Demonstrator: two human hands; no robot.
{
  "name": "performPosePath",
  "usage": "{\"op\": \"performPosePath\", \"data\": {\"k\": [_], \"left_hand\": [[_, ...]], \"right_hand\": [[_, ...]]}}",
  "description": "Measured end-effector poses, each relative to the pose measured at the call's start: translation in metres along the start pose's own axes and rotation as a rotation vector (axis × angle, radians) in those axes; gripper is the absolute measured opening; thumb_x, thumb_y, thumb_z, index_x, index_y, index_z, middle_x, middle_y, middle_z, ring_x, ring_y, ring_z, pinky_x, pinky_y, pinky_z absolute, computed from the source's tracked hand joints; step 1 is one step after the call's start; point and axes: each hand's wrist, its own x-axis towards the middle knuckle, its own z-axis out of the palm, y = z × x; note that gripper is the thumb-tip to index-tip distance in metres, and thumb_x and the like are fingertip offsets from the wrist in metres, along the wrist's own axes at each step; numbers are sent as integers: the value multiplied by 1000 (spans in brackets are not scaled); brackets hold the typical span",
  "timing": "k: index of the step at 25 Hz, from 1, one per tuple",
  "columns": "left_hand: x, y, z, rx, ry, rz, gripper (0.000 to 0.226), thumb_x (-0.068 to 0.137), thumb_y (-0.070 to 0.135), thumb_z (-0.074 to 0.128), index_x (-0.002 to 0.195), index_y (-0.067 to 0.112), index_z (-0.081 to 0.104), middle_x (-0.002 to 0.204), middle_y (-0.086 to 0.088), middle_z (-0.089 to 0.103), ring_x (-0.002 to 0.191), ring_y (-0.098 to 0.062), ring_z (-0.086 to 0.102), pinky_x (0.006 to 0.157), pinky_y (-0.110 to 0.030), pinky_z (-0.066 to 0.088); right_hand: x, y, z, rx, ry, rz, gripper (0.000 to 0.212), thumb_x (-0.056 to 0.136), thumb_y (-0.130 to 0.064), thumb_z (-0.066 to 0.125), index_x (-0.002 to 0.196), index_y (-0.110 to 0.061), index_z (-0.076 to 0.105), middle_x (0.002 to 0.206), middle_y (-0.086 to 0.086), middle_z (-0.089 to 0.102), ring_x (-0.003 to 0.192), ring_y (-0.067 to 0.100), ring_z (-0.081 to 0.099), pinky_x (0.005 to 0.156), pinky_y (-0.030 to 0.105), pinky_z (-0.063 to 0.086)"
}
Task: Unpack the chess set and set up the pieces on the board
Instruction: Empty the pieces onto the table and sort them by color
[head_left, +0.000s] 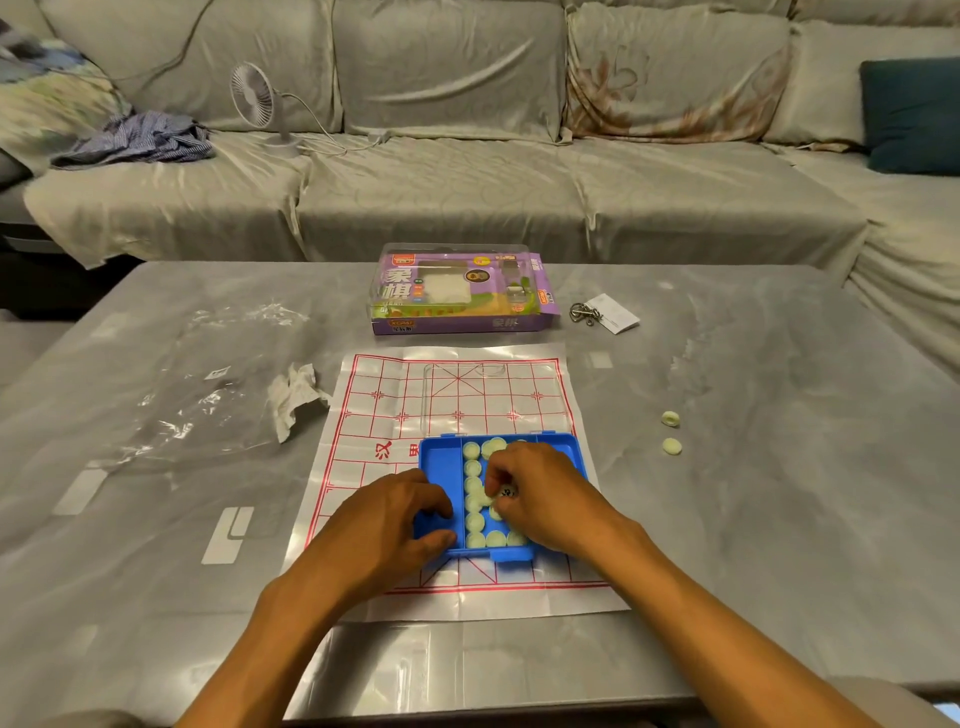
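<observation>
**Two hands at one blue tray on the board sheet**

One paper board (457, 395) with a red grid lies flat on the desk (779, 467), and one blue tray (441, 467) sits on its near half, with its clear lid (488, 395) open flat toward the sofa. The tray holds pale round pieces (474, 486); about a dozen show, and the rest are hidden. The left hand (395, 525) grips the tray's near-left corner, fingers curled over the rim. The right hand (540, 493) reaches into the tray, fingertips bunched on one piece. Two loose pieces (670, 432) lie right of the tray, off the sheet. One purple box (462, 291) stands beyond the board's far edge, one crumpled paper (296, 395) and one plastic wrap (208, 395) to the board's left. Bare desk spreads right of the tray.
</observation>
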Motion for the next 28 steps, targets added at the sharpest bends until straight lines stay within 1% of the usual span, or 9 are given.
{"op": "performPosePath", "data": {"k": [5,9,12,15,18,20,23,25,28], "left_hand": [[0,0,0,12,8,6,32,88,51,57,116,35,59,113,15,55,94,-5,54,76,-14,48],[1,-3,2,5,13,11,32,87,52,57,115,37,59,113,17,55,94,-3,54,76,-14,48],[2,-3,2,10,8,12,33,87,53,56,116,37,58,114,18,54,94,-2,53,75,-13,48],[3,-3,2,18,0,13,33,87,53,56,116,37,58,115,18,54,95,-3,53,75,-13,48],[2,-4,3,19,7,13,33,87,53,56,115,37,58,113,18,54,94,-2,53,75,-14,48],[2,-5,3,17,11,14,32,87,53,57,114,37,59,112,18,55,93,-1,53,74,-13,48],[1,-5,3,22,13,17,32,87,52,56,114,36,59,112,18,55,92,-1,53,71,-12,46],[2,-4,2,27,11,19,31,87,51,56,114,36,59,112,19,55,92,-1,53,70,-11,46],[1,-3,3,29,8,15,31,88,51,56,115,36,59,112,19,55,94,-2,54,70,-11,46]], "right_hand": [[3,0,-4,183,114,84,15,87,-10,66,97,-20,69,98,-10,62,84,5,58,65,8,46],[4,12,-44,385,241,166,17,83,-10,73,83,-25,67,90,-7,66,78,9,66,64,18,55],[-1,50,-84,308,399,307,17,83,-8,72,83,-24,66,85,-5,65,77,15,65,69,27,56],[-11,91,-95,201,317,510,12,85,-9,71,88,-20,66,86,1,66,72,16,66,65,26,55],[-10,111,-86,168,187,527,12,81,-9,73,89,-18,69,87,2,69,71,17,69,74,32,58],[-9,122,-94,142,323,487,12,83,-8,70,92,-17,71,90,0,68,80,18,66,78,33,55],[-16,147,-109,79,528,565,18,85,-6,64,100,-16,69,97,4,65,90,22,61,78,28,45],[-19,160,-103,97,475,638,17,85,-9,66,100,-17,68,100,5,65,90,22,60,78,28,45],[-16,160,-92,130,385,642,10,82,-10,71,83,-20,70,94,4,69,83,20,62,71,25,44]]}}
